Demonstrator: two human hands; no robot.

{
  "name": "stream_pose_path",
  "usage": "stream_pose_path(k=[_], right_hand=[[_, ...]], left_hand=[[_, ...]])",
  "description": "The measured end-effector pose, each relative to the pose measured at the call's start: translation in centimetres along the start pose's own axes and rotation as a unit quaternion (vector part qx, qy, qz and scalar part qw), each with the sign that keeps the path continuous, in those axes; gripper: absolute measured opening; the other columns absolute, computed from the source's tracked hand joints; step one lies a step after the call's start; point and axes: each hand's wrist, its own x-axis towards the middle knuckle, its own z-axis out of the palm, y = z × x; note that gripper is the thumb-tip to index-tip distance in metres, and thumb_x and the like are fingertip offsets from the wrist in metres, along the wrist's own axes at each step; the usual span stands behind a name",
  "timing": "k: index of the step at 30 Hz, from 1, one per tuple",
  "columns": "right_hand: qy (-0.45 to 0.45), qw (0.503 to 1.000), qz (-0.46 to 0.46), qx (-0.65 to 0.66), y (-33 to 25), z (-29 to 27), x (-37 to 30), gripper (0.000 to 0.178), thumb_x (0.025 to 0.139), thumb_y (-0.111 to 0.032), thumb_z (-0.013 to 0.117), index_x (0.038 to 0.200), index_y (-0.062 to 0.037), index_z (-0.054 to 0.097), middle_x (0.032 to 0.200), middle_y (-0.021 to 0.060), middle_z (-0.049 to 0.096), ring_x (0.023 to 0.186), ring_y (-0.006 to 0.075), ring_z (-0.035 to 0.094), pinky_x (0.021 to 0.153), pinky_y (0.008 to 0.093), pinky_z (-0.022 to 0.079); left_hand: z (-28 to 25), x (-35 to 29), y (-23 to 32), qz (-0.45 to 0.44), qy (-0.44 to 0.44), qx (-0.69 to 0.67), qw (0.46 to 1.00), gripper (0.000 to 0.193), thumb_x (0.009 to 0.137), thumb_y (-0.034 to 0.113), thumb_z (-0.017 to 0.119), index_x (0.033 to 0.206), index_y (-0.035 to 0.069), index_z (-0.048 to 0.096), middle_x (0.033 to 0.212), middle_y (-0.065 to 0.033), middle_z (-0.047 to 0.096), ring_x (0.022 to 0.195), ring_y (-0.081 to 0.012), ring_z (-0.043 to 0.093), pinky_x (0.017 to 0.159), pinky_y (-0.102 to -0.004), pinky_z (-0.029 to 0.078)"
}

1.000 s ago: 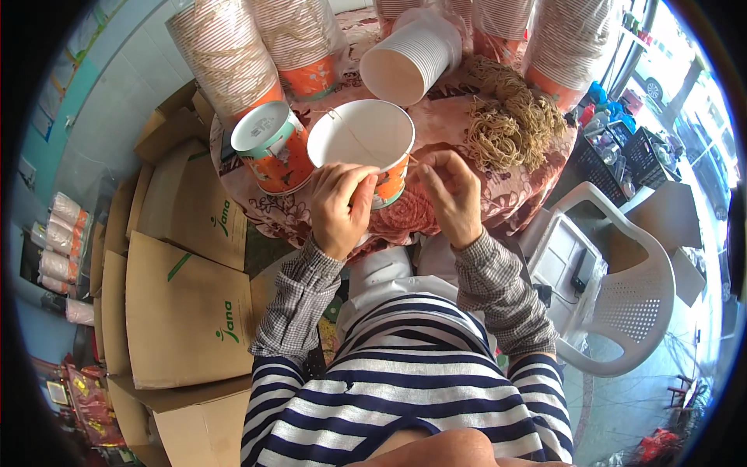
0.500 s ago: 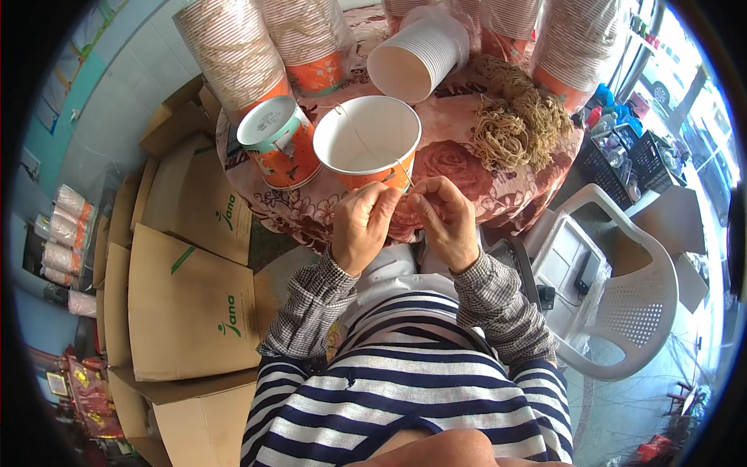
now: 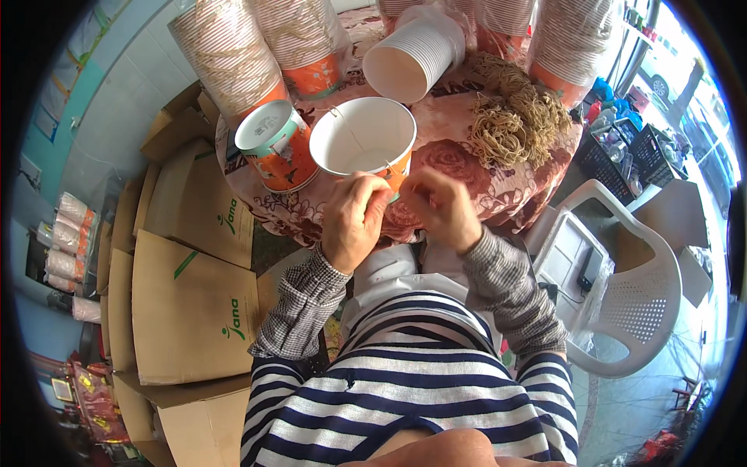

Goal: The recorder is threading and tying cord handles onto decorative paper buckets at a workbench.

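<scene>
A paper bucket (image 3: 362,159), white inside and orange outside, stands upright at the near edge of the table. A thin length of twine (image 3: 352,134) runs from its far rim down across the inside, and a bit of it shows at the near right rim. My left hand (image 3: 354,222) is closed in a pinch just in front of the bucket, at the twine's near end; the tip between the fingers is hidden. My right hand (image 3: 445,208) is right of it, curled and smeared by motion. Left of the bucket, an orange-and-green bucket (image 3: 282,159) stands upside down.
A tangled heap of tan twine (image 3: 517,124) lies on the flowered tablecloth (image 3: 447,163). Tall wrapped bucket stacks (image 3: 226,54) and a white stack on its side (image 3: 408,62) stand behind. Cardboard boxes (image 3: 194,311) are at left, a white plastic chair (image 3: 646,311) at right.
My right hand has drawn slightly away from my left, which has shifted a little left. The hands were pinched close together before. The view has shifted slightly.
</scene>
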Motion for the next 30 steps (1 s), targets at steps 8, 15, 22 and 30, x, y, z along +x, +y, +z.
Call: stream_pose_path(k=[8, 15, 22, 30], right_hand=[[0.132, 0.989, -0.03, -0.055, 1.3, -2.9, 2.3, 0.007, 0.086, 0.002, 0.062, 0.093, 0.0012, 0.062, 0.08, 0.0068, 0.062, 0.074, 0.0114, 0.061, 0.068, 0.0254, 0.051], [0.12, 0.987, 0.057, 0.089, 4.3, 2.5, -0.7, 0.011, 0.085, -0.005, 0.067, 0.094, 0.0005, 0.062, 0.1, 0.0119, 0.063, 0.086, 0.0183, 0.064, 0.077, 0.0286, 0.051], [0.089, 0.967, -0.144, -0.191, 3.0, 3.3, -1.2, 0.014, 0.078, -0.004, 0.067, 0.09, -0.0031, 0.061, 0.128, 0.0166, 0.055, 0.108, 0.0357, 0.058, 0.089, 0.0418, 0.051], [0.073, 0.98, -0.115, -0.146, 3.1, 4.9, -2.0, 0.014, 0.078, -0.001, 0.067, 0.091, -0.0017, 0.063, 0.138, 0.02, 0.05, 0.116, 0.0371, 0.056, 0.095, 0.0422, 0.048]], left_hand=[[0.1, 2.0, -1.6, -0.04, -0.033, 0.047, 0.998, 0.014, 0.089, 0.01, 0.062, 0.102, 0.004, 0.061, 0.094, -0.012, 0.069, 0.089, -0.0305, 0.065, 0.078, -0.0402, 0.048], [1.7, 3.0, -2.7, -0.075, -0.079, -0.003, 0.994, 0.02, 0.089, 0.008, 0.062, 0.108, 0.005, 0.061, 0.093, -0.0139, 0.07, 0.087, -0.0289, 0.068, 0.077, -0.0391, 0.051], [0.7, 2.9, -3.3, -0.11, -0.115, -0.014, 0.987, 0.024, 0.092, 0.003, 0.058, 0.116, 0.005, 0.061, 0.095, -0.0164, 0.07, 0.089, -0.0268, 0.07, 0.074, -0.034, 0.055], [0.9, 2.6, -3.9, -0.111, -0.093, -0.058, 0.988, 0.021, 0.089, 0.002, 0.06, 0.11, 0.004, 0.06, 0.092, -0.016, 0.069, 0.084, -0.0294, 0.068, 0.073, -0.0372, 0.054]])
